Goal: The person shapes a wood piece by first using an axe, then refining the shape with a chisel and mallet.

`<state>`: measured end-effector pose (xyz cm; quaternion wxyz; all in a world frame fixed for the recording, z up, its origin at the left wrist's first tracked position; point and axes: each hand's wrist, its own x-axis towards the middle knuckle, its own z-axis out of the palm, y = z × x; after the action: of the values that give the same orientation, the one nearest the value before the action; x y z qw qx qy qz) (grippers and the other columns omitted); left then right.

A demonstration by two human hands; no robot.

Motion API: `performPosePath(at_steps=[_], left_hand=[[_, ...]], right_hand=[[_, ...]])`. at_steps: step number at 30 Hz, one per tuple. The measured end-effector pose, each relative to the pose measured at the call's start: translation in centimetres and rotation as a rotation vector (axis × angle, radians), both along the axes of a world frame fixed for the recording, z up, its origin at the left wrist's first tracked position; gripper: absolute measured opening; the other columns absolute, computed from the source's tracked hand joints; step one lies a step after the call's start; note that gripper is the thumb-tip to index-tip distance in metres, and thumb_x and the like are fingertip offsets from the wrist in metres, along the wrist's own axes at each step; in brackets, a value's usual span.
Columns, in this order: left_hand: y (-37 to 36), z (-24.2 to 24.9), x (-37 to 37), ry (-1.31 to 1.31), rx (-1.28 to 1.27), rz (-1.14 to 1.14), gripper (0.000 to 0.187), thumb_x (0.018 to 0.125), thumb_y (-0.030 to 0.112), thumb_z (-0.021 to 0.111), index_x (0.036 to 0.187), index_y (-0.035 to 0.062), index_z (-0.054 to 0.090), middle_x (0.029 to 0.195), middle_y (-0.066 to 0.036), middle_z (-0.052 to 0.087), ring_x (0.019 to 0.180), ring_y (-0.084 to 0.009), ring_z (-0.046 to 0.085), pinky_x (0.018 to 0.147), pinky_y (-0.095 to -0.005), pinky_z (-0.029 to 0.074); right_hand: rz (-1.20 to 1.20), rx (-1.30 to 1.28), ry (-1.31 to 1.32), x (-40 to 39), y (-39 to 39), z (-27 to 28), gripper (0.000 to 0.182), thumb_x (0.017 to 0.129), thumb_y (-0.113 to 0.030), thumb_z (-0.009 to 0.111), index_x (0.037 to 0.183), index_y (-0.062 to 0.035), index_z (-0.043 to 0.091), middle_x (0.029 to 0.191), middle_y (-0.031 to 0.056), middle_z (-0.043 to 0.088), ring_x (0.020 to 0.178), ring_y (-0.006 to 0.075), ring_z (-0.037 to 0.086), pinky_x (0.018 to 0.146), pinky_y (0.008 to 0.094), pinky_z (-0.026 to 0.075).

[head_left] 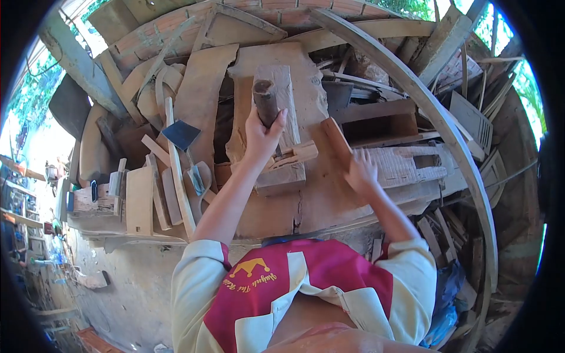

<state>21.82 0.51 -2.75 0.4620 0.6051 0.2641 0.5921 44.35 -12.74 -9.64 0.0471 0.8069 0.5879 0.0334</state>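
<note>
My left hand (pixel 262 130) is closed around the thick, dark, round handle (pixel 266 100) of what looks like a chisel. The tool stands almost upright, its narrow lower end meeting a small pale notched piece of wood (pixel 303 153). That piece lies across a heavy wooden block (pixel 281 183), beside a longer pale beam (pixel 276 75). To the right, my right hand (pixel 360 169) grips the near end of a reddish-brown wooden bar (pixel 336 140), which points away from me and is apart from the notched piece. Part of the bar is hidden under my fingers.
The worktop (pixel 265 217) is a thick plank with a crack at its front edge. Wood offcuts (pixel 141 197) crowd the left, near a dark flat blade (pixel 180 135). On the right lie a slotted board (pixel 406 165) and a long curved strip (pixel 465 135). An open wooden box (pixel 379 112) stands behind.
</note>
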Motion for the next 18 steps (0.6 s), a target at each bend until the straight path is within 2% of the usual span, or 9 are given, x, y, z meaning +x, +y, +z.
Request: performPosePath(at_steps=[1,3,5,7,10,12,13,16,18], left_hand=[[0.0,-0.2,0.0,-0.002,-0.021,-0.017,0.021,0.079,0.015,0.064,0.082,0.0009,0.049,0.065,0.002,0.05,0.056,-0.0044,0.043,0.05,-0.0207,0.037],[0.2,-0.1,0.5,-0.003,-0.014,0.011,0.021,0.079,0.015,0.065,0.082,0.0009,0.049,0.065,0.002,0.05,0.057,-0.0047,0.043,0.05,-0.0209,0.037],[0.2,0.2,1.0,0.004,-0.01,0.029,0.022,0.079,0.016,0.065,0.082,0.0009,0.05,0.064,0.001,0.049,0.057,-0.005,0.043,0.051,-0.0211,0.036],[0.2,0.7,1.5,0.074,-0.007,0.076,0.023,0.079,0.018,0.065,0.082,0.001,0.05,0.063,0.0,0.05,0.057,-0.006,0.043,0.051,-0.0225,0.037],[0.0,0.9,1.5,0.112,-0.045,0.063,0.024,0.078,0.02,0.065,0.083,0.0014,0.05,0.063,-0.001,0.051,0.057,-0.0065,0.043,0.051,-0.0233,0.037],[-0.1,0.8,1.2,0.113,-0.02,0.069,0.024,0.079,0.02,0.065,0.083,0.0014,0.05,0.064,-0.001,0.051,0.057,-0.0066,0.043,0.051,-0.0236,0.037],[-0.2,0.7,1.1,0.111,0.007,0.075,0.025,0.079,0.021,0.065,0.084,0.0014,0.05,0.065,-0.001,0.051,0.058,-0.0066,0.043,0.052,-0.0239,0.038],[-0.2,0.3,1.0,0.048,0.016,0.06,0.026,0.078,0.022,0.065,0.083,0.0015,0.05,0.064,-0.001,0.051,0.058,-0.0066,0.044,0.052,-0.0241,0.038],[-0.3,0.3,1.0,0.062,-0.009,0.068,0.027,0.078,0.022,0.065,0.083,0.0013,0.05,0.064,-0.001,0.051,0.059,-0.0069,0.044,0.053,-0.0243,0.038]], right_hand=[[0.009,-0.003,-0.01,0.1,-1.0,0.0,0.072,0.076,-0.044,0.059,0.132,-0.0075,0.03,0.118,0.0188,0.049,0.11,0.0301,0.048,0.093,0.0482,0.034],[-0.182,-0.137,0.245,0.1,-2.8,0.1,0.078,0.074,-0.042,0.062,0.133,-0.0073,0.026,0.118,0.0177,0.049,0.109,0.0299,0.049,0.095,0.0528,0.031],[-0.137,-0.043,0.168,0.0,-3.1,-1.9,0.079,0.073,-0.041,0.063,0.134,-0.007,0.025,0.116,0.018,0.051,0.105,0.0304,0.051,0.095,0.0532,0.03],[-0.09,0.059,0.088,-0.7,-3.0,-1.3,0.08,0.073,-0.041,0.064,0.134,-0.0067,0.024,0.113,0.0184,0.052,0.101,0.0309,0.054,0.095,0.0536,0.03],[-0.185,-0.081,0.189,-0.6,-1.5,-0.2,0.077,0.074,-0.038,0.062,0.134,-0.007,0.025,0.111,0.02,0.053,0.105,0.0319,0.051,0.092,0.0525,0.034],[-0.171,-0.126,0.266,1.4,-0.9,-1.6,0.072,0.075,-0.035,0.06,0.132,-0.0048,0.027,0.105,0.0205,0.055,0.098,0.0348,0.055,0.085,0.0463,0.042],[-0.168,-0.125,0.268,1.8,-0.5,-0.7,0.072,0.075,-0.035,0.06,0.132,-0.0048,0.027,0.105,0.0205,0.055,0.098,0.0348,0.055,0.085,0.0463,0.042],[-0.146,-0.167,0.258,3.7,0.1,3.1,0.066,0.077,-0.032,0.058,0.128,-0.0003,0.032,0.106,0.0238,0.054,0.091,0.038,0.057,0.077,0.0426,0.046],[0.118,-0.009,0.42,5.8,0.4,5.3,0.061,0.079,-0.027,0.057,0.127,0.0029,0.033,0.107,0.0214,0.055,0.086,0.0321,0.059,0.076,0.0408,0.047]])
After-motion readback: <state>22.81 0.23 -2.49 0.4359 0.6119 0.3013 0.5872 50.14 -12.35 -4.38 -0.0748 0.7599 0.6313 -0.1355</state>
